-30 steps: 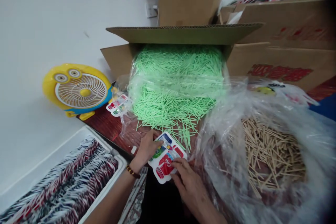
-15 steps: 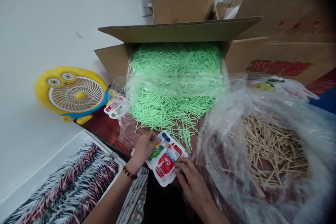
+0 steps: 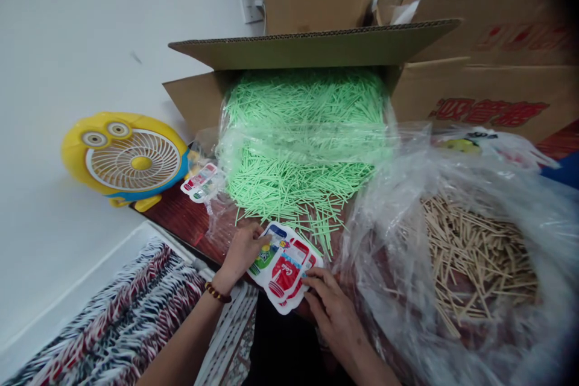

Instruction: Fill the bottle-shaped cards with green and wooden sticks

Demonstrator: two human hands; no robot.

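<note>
A flat printed packet [image 3: 286, 271], white-edged with a red "Cola" bottle and a green bottle on it, is held at the table's front edge. My left hand [image 3: 244, 251], with a beaded bracelet at the wrist, pinches its upper left side. My right hand [image 3: 332, 307] grips its right edge between thumb and fingers. Just beyond the packet, thin light-green sticks [image 3: 296, 187] spill from a clear bag in an opened cardboard box [image 3: 312, 51]. Whether the packet is a single one or a stack, I cannot tell.
Brown sticks [image 3: 484, 259] lie in a clear plastic bag [image 3: 380, 253] on the right. Leftward stand a yellow fan [image 3: 131, 157] and a white bin [image 3: 81, 283] full of packets. Another printed packet [image 3: 201, 183] lies beside the fan. Larger cartons [image 3: 506, 93] stand behind.
The packet has shifted slightly up and left, with both hands still on it. More red shows along its right edge. The camera view has tilted a little.
</note>
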